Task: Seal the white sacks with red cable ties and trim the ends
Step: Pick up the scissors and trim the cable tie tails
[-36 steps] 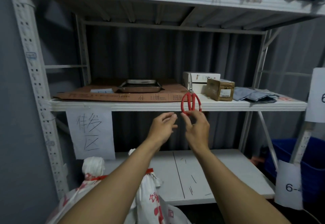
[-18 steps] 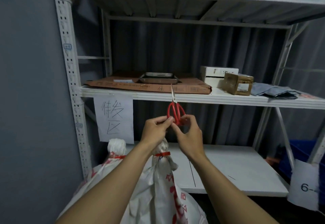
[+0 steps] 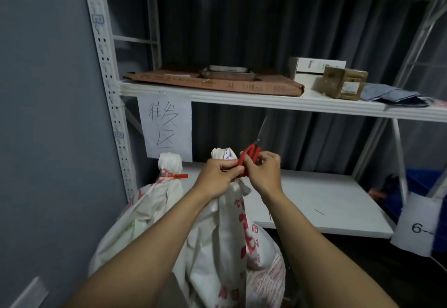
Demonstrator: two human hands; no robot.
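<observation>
Left hand (image 3: 219, 177): clenched at the neck of the near sack (image 3: 225, 235), fingertips pinching something red there, which looks like a tie, though most of it is hidden behind the fingers.
Right hand (image 3: 264, 174): grasping the red handles of the scissors (image 3: 251, 152), just right of the left hand; the two hands touch or nearly touch.
Scissors: tilted, blade pointing up and to the right above the right hand; blurred, so whether the blades are parted cannot be told.
Near sack: white with red print, directly under both hands, its bunched top sticking up just above the left hand's knuckles.
Far sack (image 3: 154, 201): white, to the left of the left hand and a little beyond it, neck gathered and bound.
Red tie (image 3: 177, 176): wrapped around the far sack's neck, its free end sticking out to the right towards the left hand, but apart from it.
Paper sign (image 3: 165, 126): hangs from the shelf edge above and left of the hands, handwritten characters on it.
Upper shelf (image 3: 278, 100): well above the hands; on it a flat cardboard sheet (image 3: 212, 82) with a metal tray (image 3: 227, 74) on top, and boxes (image 3: 338, 80) further right.
Lower shelf (image 3: 321, 198): white, beyond and to the right of the right hand.
</observation>
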